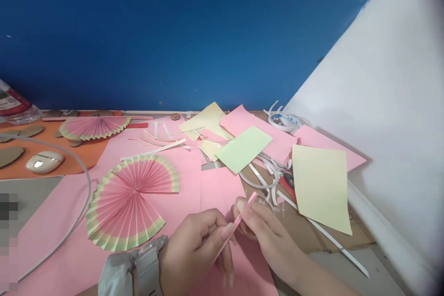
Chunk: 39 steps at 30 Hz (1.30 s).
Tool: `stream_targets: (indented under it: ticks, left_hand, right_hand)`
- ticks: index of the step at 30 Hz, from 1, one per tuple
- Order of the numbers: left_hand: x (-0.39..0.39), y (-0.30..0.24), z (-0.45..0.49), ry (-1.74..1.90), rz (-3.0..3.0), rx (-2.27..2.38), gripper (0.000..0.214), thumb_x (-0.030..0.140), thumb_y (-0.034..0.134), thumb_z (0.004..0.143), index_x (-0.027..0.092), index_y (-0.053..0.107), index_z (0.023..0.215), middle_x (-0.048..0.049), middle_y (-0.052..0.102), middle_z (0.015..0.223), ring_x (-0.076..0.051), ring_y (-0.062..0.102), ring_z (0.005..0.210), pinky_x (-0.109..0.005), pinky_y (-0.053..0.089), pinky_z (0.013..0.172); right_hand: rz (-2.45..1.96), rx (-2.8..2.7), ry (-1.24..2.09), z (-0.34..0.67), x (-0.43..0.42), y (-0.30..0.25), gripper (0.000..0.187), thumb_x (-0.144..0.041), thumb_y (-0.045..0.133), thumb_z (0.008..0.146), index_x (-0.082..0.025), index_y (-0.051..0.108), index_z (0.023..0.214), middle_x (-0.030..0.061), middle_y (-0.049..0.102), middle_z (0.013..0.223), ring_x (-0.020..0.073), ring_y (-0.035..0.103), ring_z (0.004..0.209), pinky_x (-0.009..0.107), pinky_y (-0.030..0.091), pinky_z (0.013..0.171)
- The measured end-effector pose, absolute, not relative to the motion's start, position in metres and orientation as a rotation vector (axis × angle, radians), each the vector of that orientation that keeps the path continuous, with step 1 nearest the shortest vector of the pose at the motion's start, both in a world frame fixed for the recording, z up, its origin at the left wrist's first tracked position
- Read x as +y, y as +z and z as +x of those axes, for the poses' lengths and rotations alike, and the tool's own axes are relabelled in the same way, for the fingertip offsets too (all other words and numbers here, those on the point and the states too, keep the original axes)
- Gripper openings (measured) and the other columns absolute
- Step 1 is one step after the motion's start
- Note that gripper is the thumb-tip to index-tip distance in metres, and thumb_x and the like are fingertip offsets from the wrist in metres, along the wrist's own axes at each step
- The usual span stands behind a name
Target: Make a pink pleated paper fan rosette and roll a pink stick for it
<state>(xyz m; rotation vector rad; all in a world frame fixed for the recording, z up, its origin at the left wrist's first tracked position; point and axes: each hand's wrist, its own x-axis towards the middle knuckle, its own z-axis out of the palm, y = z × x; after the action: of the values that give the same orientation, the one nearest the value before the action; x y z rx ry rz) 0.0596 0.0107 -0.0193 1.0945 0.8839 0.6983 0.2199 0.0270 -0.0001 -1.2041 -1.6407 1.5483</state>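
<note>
A narrow pink paper strip (238, 222) is held between both my hands just above the pink sheet. My left hand (199, 252), with a watch on its wrist, pinches the strip's lower part with closed fingers. My right hand (268, 233) pinches its upper end between thumb and fingertips. To the left of my hands lies a folded pink paper fan with a green and yellow rim (130, 201), spread open on the large pink sheet (62, 236).
A second folded fan (94, 127) lies at the back on orange paper (83, 155). Yellow (321, 185), light green (243, 148) and pink (274, 141) sheets and white paper strips (267, 175) lie at right. A white mouse (44, 162) with its cable is at left. A blue wall stands behind.
</note>
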Motion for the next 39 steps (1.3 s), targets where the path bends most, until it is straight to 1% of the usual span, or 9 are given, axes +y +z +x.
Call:
stream_targets:
  ticks: [4,8,11,19,25,29,31,34,39]
  left_hand:
    - [0.01,-0.019,0.06,0.675,1.094,0.887,0.032,0.041,0.044,0.091,0.018,0.048,0.07,0.0053,0.055,0.043,-0.007,0.048,0.038,-0.018,0.041,0.047]
    - [0.011,-0.019,0.06,0.646,1.126,0.907,0.031,0.04,0.042,0.092,0.018,0.047,0.07,0.0053,0.055,0.043,-0.007,0.049,0.039,-0.018,0.041,0.047]
    - [0.011,-0.018,0.06,0.625,1.148,0.919,0.031,0.039,0.042,0.092,0.018,0.047,0.07,0.0051,0.055,0.044,-0.007,0.049,0.039,-0.018,0.041,0.048]
    - [0.011,-0.018,0.06,0.613,1.139,0.942,0.03,0.038,0.042,0.092,0.018,0.048,0.07,0.0057,0.054,0.043,-0.007,0.049,0.039,-0.017,0.04,0.047]
    - [0.01,-0.017,0.06,0.619,1.167,0.963,0.03,0.037,0.042,0.092,0.018,0.049,0.069,0.0051,0.056,0.044,-0.007,0.05,0.039,-0.017,0.041,0.047]
    - [0.009,-0.019,0.059,0.613,1.183,0.95,0.031,0.038,0.045,0.09,0.017,0.05,0.068,0.0045,0.055,0.045,-0.007,0.051,0.04,-0.016,0.038,0.044]
    - [0.008,-0.02,0.059,0.614,1.177,0.915,0.03,0.039,0.046,0.09,0.016,0.052,0.071,0.004,0.055,0.047,-0.008,0.052,0.041,-0.017,0.039,0.045]
    - [0.008,-0.023,0.059,0.608,1.165,0.882,0.029,0.038,0.047,0.09,0.015,0.054,0.075,0.0029,0.057,0.049,-0.008,0.054,0.043,-0.017,0.041,0.047]
    - [0.01,-0.027,0.06,0.646,1.133,0.904,0.028,0.037,0.045,0.091,0.017,0.049,0.072,0.0047,0.055,0.046,-0.007,0.051,0.039,-0.016,0.039,0.044]
  right_hand:
    - [-1.217,-1.611,1.566,0.221,0.027,-0.001,0.041,-0.043,0.03,0.096,-0.021,0.031,0.061,-0.005,0.029,0.058,0.0128,0.029,0.055,0.025,0.029,0.056]
    - [-1.282,-1.502,1.45,0.222,0.026,-0.008,0.043,-0.047,0.029,0.095,-0.021,0.031,0.061,-0.0047,0.03,0.059,0.0126,0.028,0.054,0.026,0.028,0.053]
    - [-1.32,-1.464,1.402,0.223,0.026,-0.011,0.042,-0.046,0.031,0.095,-0.021,0.034,0.061,-0.0045,0.032,0.06,0.0123,0.03,0.054,0.026,0.028,0.053]
    - [-1.184,-1.298,1.535,0.225,0.029,-0.02,0.044,-0.041,0.028,0.097,-0.021,0.031,0.059,-0.0051,0.028,0.054,0.012,0.026,0.051,0.027,0.023,0.051]
    - [-1.197,-1.259,1.444,0.225,0.029,-0.02,0.043,-0.042,0.033,0.097,-0.021,0.031,0.059,-0.0054,0.026,0.056,0.012,0.024,0.052,0.027,0.022,0.051]
    - [-1.19,-1.15,1.323,0.228,0.031,-0.021,0.043,-0.04,0.031,0.098,-0.02,0.032,0.059,-0.0055,0.029,0.054,0.0116,0.025,0.05,0.027,0.023,0.051]
    - [-1.189,-1.12,1.31,0.229,0.032,-0.022,0.043,-0.04,0.03,0.098,-0.02,0.031,0.059,-0.0055,0.029,0.052,0.0116,0.025,0.049,0.027,0.023,0.05]
    - [-1.21,-1.102,1.316,0.229,0.033,-0.023,0.043,-0.041,0.032,0.097,-0.02,0.031,0.06,-0.0058,0.028,0.052,0.0115,0.023,0.049,0.027,0.022,0.05]
    - [-1.135,-1.275,1.431,0.226,0.03,-0.015,0.046,-0.044,0.03,0.097,-0.02,0.032,0.058,-0.0052,0.029,0.054,0.0115,0.024,0.05,0.027,0.022,0.049]
